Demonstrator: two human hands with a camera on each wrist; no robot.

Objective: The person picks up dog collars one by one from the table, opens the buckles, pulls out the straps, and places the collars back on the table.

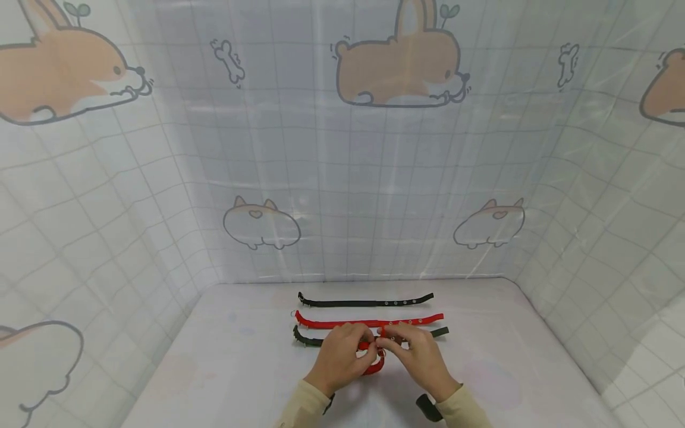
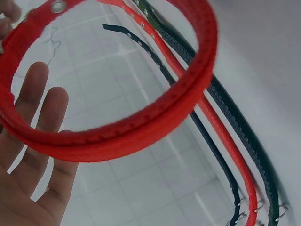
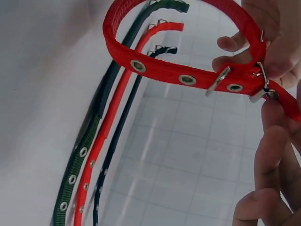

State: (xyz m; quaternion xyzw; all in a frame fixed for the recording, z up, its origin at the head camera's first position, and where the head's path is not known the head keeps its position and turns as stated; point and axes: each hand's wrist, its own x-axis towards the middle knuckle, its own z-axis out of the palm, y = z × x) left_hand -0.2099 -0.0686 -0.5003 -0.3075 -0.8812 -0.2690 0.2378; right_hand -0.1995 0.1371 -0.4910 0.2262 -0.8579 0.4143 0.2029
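Observation:
A red dog collar with metal eyelets and a buckle is bent into a loop, its strap passing through the metal fittings. Low in the head view, my left hand and right hand meet over it, pinching it near the buckle. The loop hangs toward me below the fingers. In the left wrist view, several left-hand fingers are spread behind the loop. The right hand grips the strap end beside the buckle in the right wrist view. Thumb contact is partly hidden.
Beyond the hands, three straightened collars lie side by side on the white table: a black one, a red one and a dark green one. A dark object shows by the right sleeve. Printed sheets wall the table's back and sides.

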